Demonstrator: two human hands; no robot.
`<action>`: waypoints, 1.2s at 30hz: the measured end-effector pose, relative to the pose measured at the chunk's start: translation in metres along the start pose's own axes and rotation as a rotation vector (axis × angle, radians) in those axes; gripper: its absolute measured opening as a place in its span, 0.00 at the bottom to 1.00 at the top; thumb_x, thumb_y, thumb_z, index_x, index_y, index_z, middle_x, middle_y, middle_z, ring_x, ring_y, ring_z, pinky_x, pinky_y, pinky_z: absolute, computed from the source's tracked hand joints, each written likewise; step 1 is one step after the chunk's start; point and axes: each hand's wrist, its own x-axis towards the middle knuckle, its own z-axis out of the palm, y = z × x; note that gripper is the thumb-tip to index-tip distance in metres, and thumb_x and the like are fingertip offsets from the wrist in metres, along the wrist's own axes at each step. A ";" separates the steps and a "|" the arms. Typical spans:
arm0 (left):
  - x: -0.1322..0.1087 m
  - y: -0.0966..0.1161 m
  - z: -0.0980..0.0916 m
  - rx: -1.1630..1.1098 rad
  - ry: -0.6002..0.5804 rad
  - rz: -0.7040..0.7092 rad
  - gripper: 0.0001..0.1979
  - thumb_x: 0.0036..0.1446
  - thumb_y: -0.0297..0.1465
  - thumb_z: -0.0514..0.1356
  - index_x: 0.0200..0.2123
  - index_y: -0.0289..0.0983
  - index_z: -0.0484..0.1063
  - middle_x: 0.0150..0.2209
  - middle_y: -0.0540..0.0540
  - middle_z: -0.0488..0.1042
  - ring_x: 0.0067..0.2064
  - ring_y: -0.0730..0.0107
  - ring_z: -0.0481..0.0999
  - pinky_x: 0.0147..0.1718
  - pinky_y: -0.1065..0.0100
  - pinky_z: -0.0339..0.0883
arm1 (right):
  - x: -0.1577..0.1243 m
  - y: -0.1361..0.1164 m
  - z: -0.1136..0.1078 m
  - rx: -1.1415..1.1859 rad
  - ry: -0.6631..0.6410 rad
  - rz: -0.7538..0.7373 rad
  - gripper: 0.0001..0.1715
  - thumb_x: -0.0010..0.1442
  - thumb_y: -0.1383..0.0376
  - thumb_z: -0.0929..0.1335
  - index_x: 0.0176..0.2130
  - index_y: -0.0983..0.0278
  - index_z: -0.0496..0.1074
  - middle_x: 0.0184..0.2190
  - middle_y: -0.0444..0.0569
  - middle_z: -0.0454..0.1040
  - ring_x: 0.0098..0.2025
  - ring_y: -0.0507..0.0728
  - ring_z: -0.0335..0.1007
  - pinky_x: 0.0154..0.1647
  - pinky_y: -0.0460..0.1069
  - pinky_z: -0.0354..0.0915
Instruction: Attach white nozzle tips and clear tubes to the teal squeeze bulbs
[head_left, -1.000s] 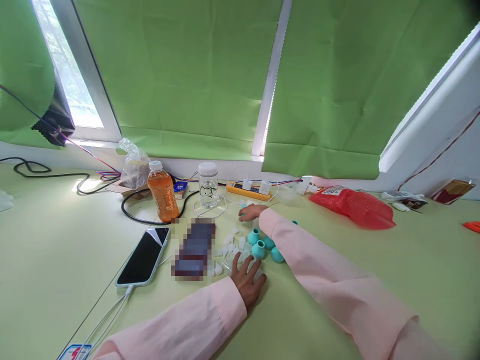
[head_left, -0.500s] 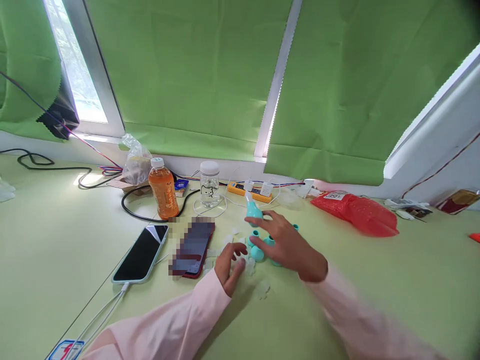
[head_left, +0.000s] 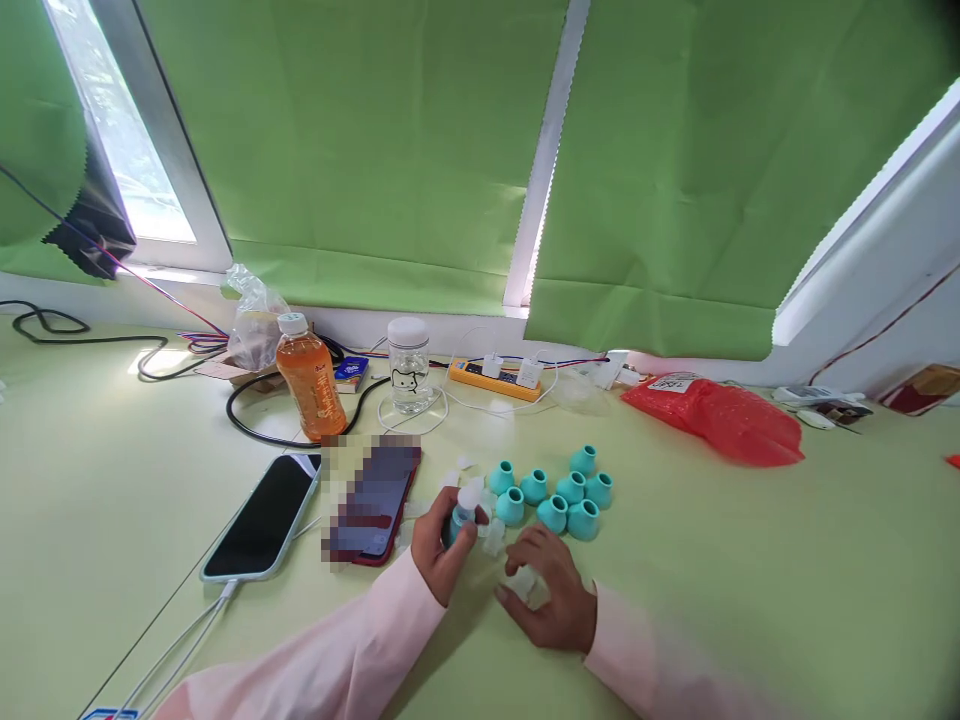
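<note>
My left hand (head_left: 439, 545) is closed round a small teal bottle with a white tip (head_left: 461, 510), held just above the pale green table (head_left: 750, 570). My right hand (head_left: 551, 595) rests on the table with its fingers pinched on a small translucent white piece (head_left: 523, 580). Several teal bottle-shaped parts (head_left: 559, 495) stand in a cluster just beyond both hands. More small white pieces (head_left: 487, 535) lie scattered between the hands and the cluster.
Two phones lie left of my hands, a black one (head_left: 262, 520) on a white cable and a red one (head_left: 371, 500). Farther back stand an orange drink bottle (head_left: 309, 380), a clear jar (head_left: 409, 365), an orange power strip (head_left: 495, 380) and a red plastic bag (head_left: 720, 420).
My right hand brought a teal bottle back from the far side and now lies near me on a white piece. My left hand has closed on the teal bottle.
</note>
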 end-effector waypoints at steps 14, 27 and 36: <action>-0.018 -0.013 0.016 0.567 -0.312 0.555 0.17 0.56 0.38 0.41 0.35 0.34 0.63 0.19 0.48 0.67 0.19 0.72 0.66 0.16 0.73 0.55 | -0.009 -0.008 -0.001 0.400 0.007 0.734 0.25 0.56 0.54 0.54 0.14 0.63 0.55 0.12 0.42 0.55 0.18 0.50 0.53 0.19 0.46 0.54; -0.040 -0.029 0.053 0.659 -0.109 0.902 0.16 0.55 0.33 0.43 0.23 0.34 0.65 0.27 0.42 0.71 0.35 0.63 0.67 0.38 0.56 0.59 | 0.003 0.026 -0.006 -0.251 -0.240 0.400 0.21 0.56 0.60 0.58 0.16 0.65 0.59 0.12 0.42 0.60 0.16 0.49 0.54 0.20 0.46 0.46; -0.021 -0.031 0.040 0.791 -0.023 0.735 0.12 0.54 0.33 0.46 0.26 0.35 0.66 0.24 0.45 0.70 0.36 0.61 0.67 0.38 0.52 0.53 | -0.002 0.027 0.000 -0.321 -0.324 0.389 0.17 0.58 0.63 0.56 0.20 0.64 0.60 0.15 0.44 0.65 0.18 0.51 0.59 0.20 0.46 0.49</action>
